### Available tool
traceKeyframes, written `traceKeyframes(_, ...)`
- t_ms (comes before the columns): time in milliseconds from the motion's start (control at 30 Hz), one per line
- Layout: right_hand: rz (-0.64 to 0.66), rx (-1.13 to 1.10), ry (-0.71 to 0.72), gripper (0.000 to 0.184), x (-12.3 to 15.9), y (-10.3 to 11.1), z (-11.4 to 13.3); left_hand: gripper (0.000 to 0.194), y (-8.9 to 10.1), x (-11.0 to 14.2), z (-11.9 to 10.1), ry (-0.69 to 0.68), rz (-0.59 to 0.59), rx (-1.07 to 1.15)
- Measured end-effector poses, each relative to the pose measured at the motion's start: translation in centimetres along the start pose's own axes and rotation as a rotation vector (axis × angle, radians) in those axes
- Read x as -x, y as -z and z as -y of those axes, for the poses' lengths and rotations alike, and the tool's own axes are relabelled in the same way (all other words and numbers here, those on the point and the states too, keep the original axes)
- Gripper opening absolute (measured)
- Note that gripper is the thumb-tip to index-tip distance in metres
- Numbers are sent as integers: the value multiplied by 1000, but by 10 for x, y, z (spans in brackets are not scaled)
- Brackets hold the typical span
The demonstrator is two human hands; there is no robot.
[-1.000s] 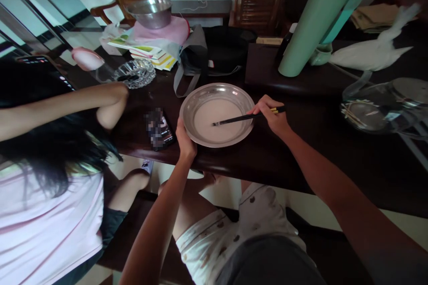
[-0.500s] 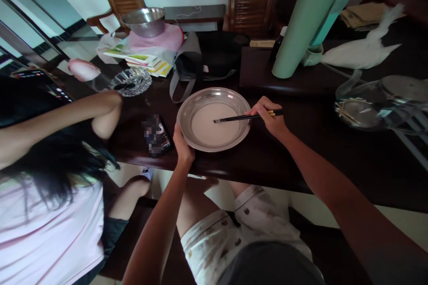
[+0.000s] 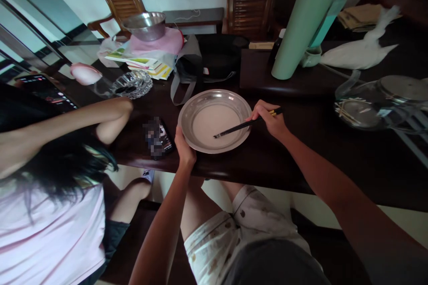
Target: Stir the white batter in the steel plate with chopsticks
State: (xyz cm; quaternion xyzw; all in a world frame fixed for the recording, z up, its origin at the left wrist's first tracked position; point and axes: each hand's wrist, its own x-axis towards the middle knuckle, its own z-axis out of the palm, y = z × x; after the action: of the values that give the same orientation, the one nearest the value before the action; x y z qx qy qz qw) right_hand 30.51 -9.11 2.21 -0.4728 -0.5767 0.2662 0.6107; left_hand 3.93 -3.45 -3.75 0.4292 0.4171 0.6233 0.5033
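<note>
A wide steel basin (image 3: 186, 132) holding a whitish liquid (image 3: 210, 120) stands near the front edge of the dark table. My left hand (image 3: 185, 148) grips its left side at the rim, with some fingers hidden beneath or behind it. Black chopsticks (image 3: 239, 127) with gold bands are held in my right hand (image 3: 270, 119) at the basin's right side. Their tips reach into the liquid, toward the near part of the basin. To the left of my left hand lies a phone (image 3: 158, 138) with its screen lit.
A person in a pink shirt (image 3: 56, 236) sits at the left, one arm on the table. Behind the basin are a glass ashtray (image 3: 133, 83), a grey bag (image 3: 189, 64) and a steel bowl (image 3: 147, 26). A tall green flask (image 3: 301, 31) and glass teapot (image 3: 401, 98) stand right.
The chopstick tips have moved toward me through the liquid, so the chopsticks slant more. My left hand stays on the basin. The other person's elbow has shifted slightly right.
</note>
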Motion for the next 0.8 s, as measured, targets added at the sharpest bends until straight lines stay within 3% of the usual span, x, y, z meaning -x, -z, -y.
traceKeyframes(133, -42, 119, 45, 45, -3, 4, 1, 51, 0, 1, -2, -32, -19, -25)
traceKeyframes(233, -91, 27, 53, 49, -3, 7, 0, 48, 0, 0, -2, -24, -22, -20)
traceKeyframes(300, -47, -37, 34, 49, -2, 7, -1, 47, -1, 0, -2, 6, -37, 5)
traceKeyframes(400, 29, 50, 36, 43, 0, 6, 0, 44, -3, -1, -4, 86, -92, 108)
traceKeyframes(500, -18, 132, 58, 43, -1, 7, 0, 36, -4, -1, -8, 149, -134, 229)
traceKeyframes(567, -75, 68, 51, 49, -2, 8, 0, 31, -3, -2, -13, 165, -105, 289)
traceKeyframes(667, -62, -13, 20, 51, -3, 9, 0, 28, 1, -13, -20, 243, -32, 345)
traceKeyframes(800, -21, 61, 5, 43, -4, 11, -1, 23, 2, -48, -21, 417, 21, 335)
